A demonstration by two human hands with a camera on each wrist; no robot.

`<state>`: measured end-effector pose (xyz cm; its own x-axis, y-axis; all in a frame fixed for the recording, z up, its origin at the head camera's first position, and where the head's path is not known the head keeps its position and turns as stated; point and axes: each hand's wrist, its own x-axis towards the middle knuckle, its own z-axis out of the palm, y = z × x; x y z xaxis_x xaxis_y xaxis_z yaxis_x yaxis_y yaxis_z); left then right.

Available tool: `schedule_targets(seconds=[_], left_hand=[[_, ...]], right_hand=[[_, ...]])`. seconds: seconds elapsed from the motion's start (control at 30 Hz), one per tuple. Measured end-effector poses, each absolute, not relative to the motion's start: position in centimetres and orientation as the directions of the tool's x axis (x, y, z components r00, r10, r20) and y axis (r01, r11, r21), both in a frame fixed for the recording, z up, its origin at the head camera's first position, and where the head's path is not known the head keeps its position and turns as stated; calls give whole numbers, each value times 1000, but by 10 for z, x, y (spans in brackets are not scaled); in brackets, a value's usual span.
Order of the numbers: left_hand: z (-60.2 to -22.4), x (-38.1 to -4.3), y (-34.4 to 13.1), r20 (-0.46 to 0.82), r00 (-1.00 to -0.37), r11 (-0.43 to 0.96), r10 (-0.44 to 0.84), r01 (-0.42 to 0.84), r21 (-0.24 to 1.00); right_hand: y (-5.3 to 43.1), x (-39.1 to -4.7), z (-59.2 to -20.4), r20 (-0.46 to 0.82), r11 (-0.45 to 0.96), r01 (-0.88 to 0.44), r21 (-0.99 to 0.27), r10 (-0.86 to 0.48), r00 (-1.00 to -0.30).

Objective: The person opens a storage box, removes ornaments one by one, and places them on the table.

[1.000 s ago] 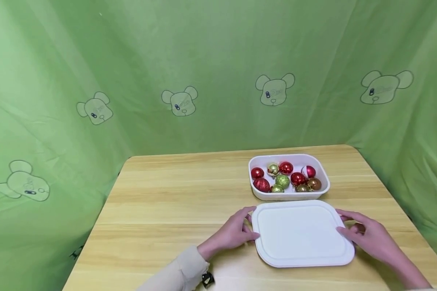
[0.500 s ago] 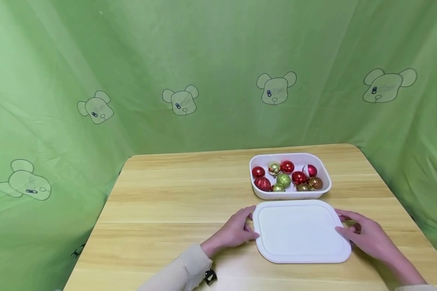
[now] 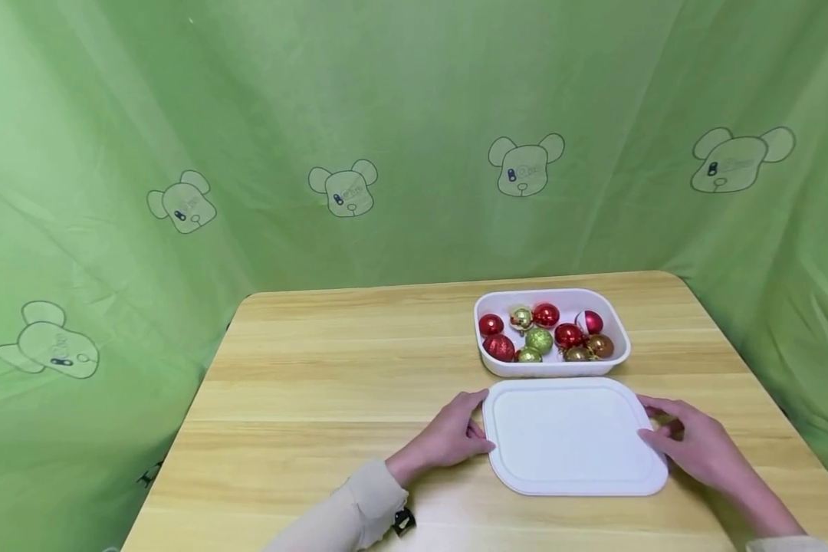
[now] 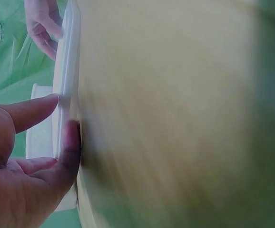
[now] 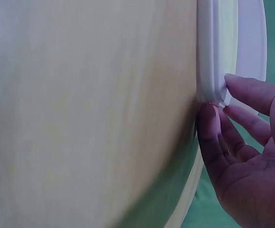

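Lowered slightly toward the counter (image 3: 331, 383) since a second ago, the white lid (image 3: 574, 438) lies roughly level between the left hand (image 3: 445, 434) and the right hand (image 3: 700, 448), each pinching one of its short sides between thumb and fingers. Just beyond its far edge, a white rectangular box (image 3: 555, 370) holds red, gold, green and brown Christmas baubles (image 3: 540, 340).

The head view is brightly and softly lit, with a pale sheen reflected from the near tabletop (image 3: 359, 399) and small highlights caught on the balls (image 3: 569, 335), while both wrist views are rendered dimmer, their wood blurred and shadowed beside the lid (image 3: 576, 437).
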<state>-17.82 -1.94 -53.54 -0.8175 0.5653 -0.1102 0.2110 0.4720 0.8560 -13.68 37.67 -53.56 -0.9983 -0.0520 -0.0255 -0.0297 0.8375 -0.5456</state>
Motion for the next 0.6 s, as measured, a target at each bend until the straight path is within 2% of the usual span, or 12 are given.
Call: schedule_targets(seconds=[0.6], left_hand=[[-538, -173, -17, -67, -826, 532, 560, 296, 793]], right_hand=[[377, -137, -535, 4, 847, -75, -527, -86, -996]])
